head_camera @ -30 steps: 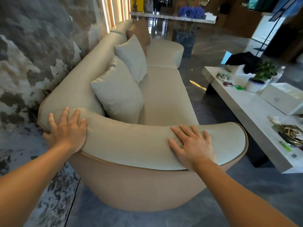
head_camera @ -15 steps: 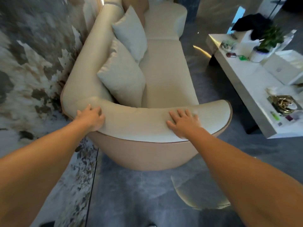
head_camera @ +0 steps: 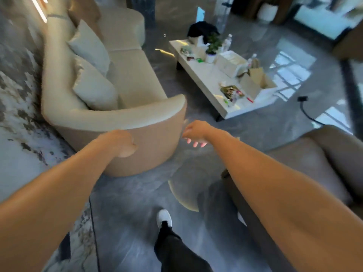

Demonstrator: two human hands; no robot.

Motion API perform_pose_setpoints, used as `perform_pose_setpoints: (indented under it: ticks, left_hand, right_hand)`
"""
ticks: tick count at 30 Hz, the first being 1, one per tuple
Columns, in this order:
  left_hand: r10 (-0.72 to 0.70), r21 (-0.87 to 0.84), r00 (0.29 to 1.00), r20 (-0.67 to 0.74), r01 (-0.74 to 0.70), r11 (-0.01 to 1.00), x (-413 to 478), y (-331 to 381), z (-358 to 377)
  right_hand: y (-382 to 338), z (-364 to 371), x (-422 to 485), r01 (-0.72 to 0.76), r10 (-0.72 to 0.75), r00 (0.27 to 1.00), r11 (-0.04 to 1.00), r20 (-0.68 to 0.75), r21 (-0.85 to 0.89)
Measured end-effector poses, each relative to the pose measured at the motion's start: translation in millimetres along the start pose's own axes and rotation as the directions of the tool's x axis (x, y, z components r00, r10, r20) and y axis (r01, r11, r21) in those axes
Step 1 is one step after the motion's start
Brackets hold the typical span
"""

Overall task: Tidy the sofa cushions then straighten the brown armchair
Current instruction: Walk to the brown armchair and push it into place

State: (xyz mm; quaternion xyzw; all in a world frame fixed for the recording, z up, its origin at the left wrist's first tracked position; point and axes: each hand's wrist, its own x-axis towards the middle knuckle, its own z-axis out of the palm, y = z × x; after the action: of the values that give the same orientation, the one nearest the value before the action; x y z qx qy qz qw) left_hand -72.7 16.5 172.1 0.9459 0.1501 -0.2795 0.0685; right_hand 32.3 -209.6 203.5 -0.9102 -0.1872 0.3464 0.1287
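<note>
1. Left hand [head_camera: 119,143] hangs in front of the sofa [head_camera: 125,79] arm's outer side, fingers curled loosely inward and holding nothing; whether it touches the upholstery I cannot tell.
2. Right hand [head_camera: 196,132] hangs palm-down just past the sofa arm's front corner, fingers drooping and slightly apart, empty and clear of the sofa.
3. Sofa, cream with a tan outer shell, runs along the marbled wall [head_camera: 15,95] at left.
4. Near cushion [head_camera: 94,89] leans upright against the sofa back, close to the arm; second cushion [head_camera: 89,46] leans beside it, farther along.
5. Another brownish cushion [head_camera: 86,8] seems to stand at the far end, though blur makes it hard to be sure.
6. Brown armchair [head_camera: 314,160] stands at lower right, partly behind the right forearm, well apart from the sofa across the grey floor [head_camera: 137,193].
7. White table [head_camera: 204,75] stands beyond the sofa arm, carrying a potted plant [head_camera: 213,46], boxes, bottles and small clutter.
8. One white shoe [head_camera: 164,216] and a dark trouser leg show on the floor between the forearms.
</note>
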Motion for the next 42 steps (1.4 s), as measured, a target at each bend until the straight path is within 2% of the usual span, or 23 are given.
perform_pose_setpoints:
  ticks: [3, 6, 9, 12, 16, 18, 23, 28, 33, 37, 42]
  left_hand:
    - [0.168, 0.099, 0.986, -0.005, -0.167, 0.981, -50, 60, 18]
    - [0.320, 0.113, 0.947, 0.025, -0.321, 0.940, -87, 124, 45]
    - [0.415, 0.149, 0.908, 0.059, -0.419, 0.896, -120, 191, 72]
    - [0.508, 0.171, 0.857, 0.086, -0.515, 0.840, -151, 259, 106]
    - [0.608, 0.194, 0.779, 0.152, -0.627, 0.754, -205, 361, 158]
    - [0.677, 0.283, 0.706, 0.206, -0.705, 0.650, -268, 457, 200]
    - [0.718, 0.490, 0.668, 0.196, -0.701, 0.518, -324, 533, 227]
    - [0.839, 0.485, 0.506, 0.198, -0.795, 0.365, -460, 709, 291]
    - [0.914, 0.480, 0.360, 0.187, -0.845, 0.235, -549, 834, 329]
    - [0.932, 0.527, 0.343, 0.116, -0.817, 0.235, -576, 921, 331]
    - [0.911, 0.515, 0.411, -0.032, -0.774, 0.368, -555, 1038, 326]
  right_hand:
    - [50, 22, -76, -0.086, 0.086, 0.996, 0.996, -0.037, 0.007]
    - [105, 52, -146, -0.185, 0.191, 0.977, 0.980, -0.092, 0.072]
    - [173, 84, -215, -0.259, 0.258, 0.959, 0.966, -0.115, 0.008]
    - [238, 114, -281, -0.374, 0.381, 0.917, 0.924, -0.119, 0.082]
    - [323, 159, -377, -0.547, 0.593, 0.794, 0.793, -0.132, 0.269]
    - [394, 199, -470, -0.614, 0.676, 0.724, 0.722, -0.136, 0.319]
    - [422, 222, -543, -0.662, 0.724, 0.649, 0.689, -0.234, 0.296]
    - [538, 262, -698, -0.704, 0.806, 0.500, 0.592, -0.318, 0.392]
    - [624, 292, -808, -0.745, 0.862, 0.422, 0.507, -0.282, 0.434]
    - [694, 289, -847, -0.761, 0.882, 0.396, 0.471, -0.256, 0.446]
    - [806, 242, -849, -0.743, 0.850, 0.422, 0.523, -0.314, 0.418]
